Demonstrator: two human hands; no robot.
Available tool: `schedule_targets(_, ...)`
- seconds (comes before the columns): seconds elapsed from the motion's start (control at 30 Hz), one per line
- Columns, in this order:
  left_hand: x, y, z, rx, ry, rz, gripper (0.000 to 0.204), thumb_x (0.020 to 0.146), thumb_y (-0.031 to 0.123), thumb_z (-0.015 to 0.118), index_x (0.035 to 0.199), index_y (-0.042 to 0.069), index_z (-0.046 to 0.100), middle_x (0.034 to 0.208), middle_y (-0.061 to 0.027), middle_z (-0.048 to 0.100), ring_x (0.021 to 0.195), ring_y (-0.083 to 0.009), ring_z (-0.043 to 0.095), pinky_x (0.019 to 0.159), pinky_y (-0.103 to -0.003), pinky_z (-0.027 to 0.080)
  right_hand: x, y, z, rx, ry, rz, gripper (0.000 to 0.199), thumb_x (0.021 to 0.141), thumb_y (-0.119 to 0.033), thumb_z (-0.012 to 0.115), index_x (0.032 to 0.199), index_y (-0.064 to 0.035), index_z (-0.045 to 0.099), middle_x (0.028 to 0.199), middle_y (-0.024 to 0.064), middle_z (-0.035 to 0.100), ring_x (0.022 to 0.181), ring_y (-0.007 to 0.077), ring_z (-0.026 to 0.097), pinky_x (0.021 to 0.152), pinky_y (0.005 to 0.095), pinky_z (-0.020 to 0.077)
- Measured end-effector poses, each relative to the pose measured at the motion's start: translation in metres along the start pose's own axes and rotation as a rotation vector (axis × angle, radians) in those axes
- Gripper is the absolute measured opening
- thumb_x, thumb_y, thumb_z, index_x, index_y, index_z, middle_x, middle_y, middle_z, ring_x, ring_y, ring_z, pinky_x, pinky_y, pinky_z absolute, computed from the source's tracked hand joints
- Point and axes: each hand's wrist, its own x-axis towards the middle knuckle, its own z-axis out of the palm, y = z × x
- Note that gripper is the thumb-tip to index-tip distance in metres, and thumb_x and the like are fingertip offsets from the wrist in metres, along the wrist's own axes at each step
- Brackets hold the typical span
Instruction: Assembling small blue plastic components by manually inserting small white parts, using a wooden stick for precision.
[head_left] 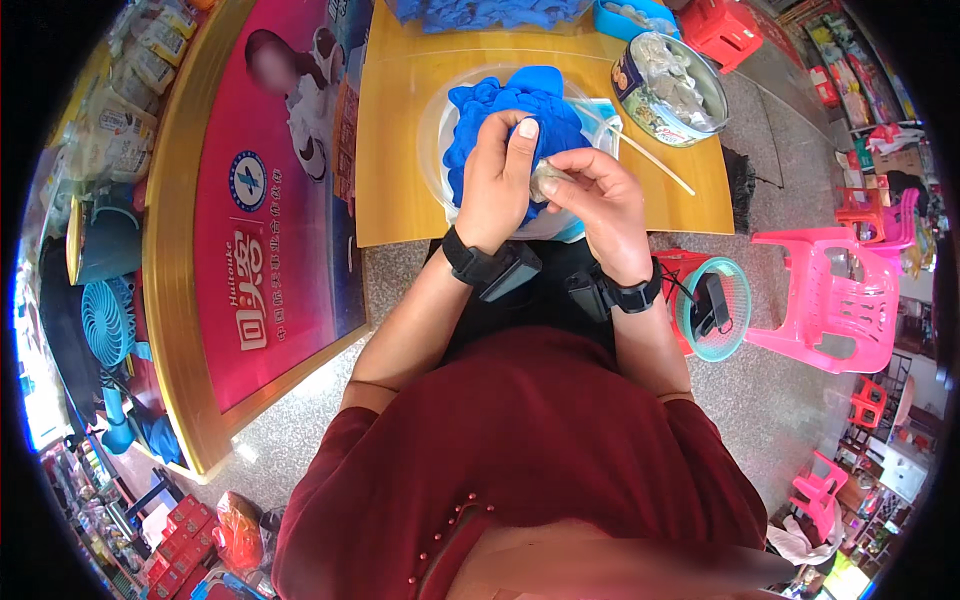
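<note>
Over a clear round bowl (436, 145) heaped with blue, soft-looking rounded pieces (520, 100), my two hands are close together. Between the thumb and fingers of my right hand (608, 205) is a small, crumpled greyish-white piece (546, 182). My left hand (500, 185) is closed beside it, thumb pointing up; what its fingers hold, if anything, is hidden. A round tin (640, 112) filled with similar crumpled greyish pieces (675, 82) stands to the right of the bowl. A pale thin stick (655, 165) lies between bowl and tin.
The wooden table (400, 70) also bears a bag of blue pieces (485, 12) and a blue container (637, 18) at the back. A wood-framed pink panel (280, 250) stands left. Right are a teal basket (714, 345) and a pink plastic chair (830, 300).
</note>
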Motion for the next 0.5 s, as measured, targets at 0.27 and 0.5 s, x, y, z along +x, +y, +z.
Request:
schedule_targets(0.27,-0.012,-0.005,0.014,0.127,0.015,0.171,0.032,0.103,0.03,0.043,0.116,0.003,0.053,0.092,-0.0039,0.059,0.08,-0.0135,0.054,0.074,-0.028,0.046,0.005,0.027,0.011,-0.066,0.218,-0.256,0.021,0.084,0.007,0.062,0.104,0.0004,0.059,0.093,0.0025,0.062,0.079,0.0075,0.06,0.068,0.0214,0.0498)
schedule_targets(0.5,-0.011,0.008,0.003,-0.183,-0.246,-0.122,0.04,0.102,0.029,0.044,0.128,0.0,0.048,0.103,-0.0168,0.06,0.094,-0.0274,0.06,0.083,-0.036,0.048,0.007,0.004,0.003,0.052,0.168,-0.027,0.027,0.086,-0.003,0.064,0.111,-0.0011,0.053,0.087,0.0037,0.061,0.071,0.0092,0.059,0.057,0.0214,0.0453)
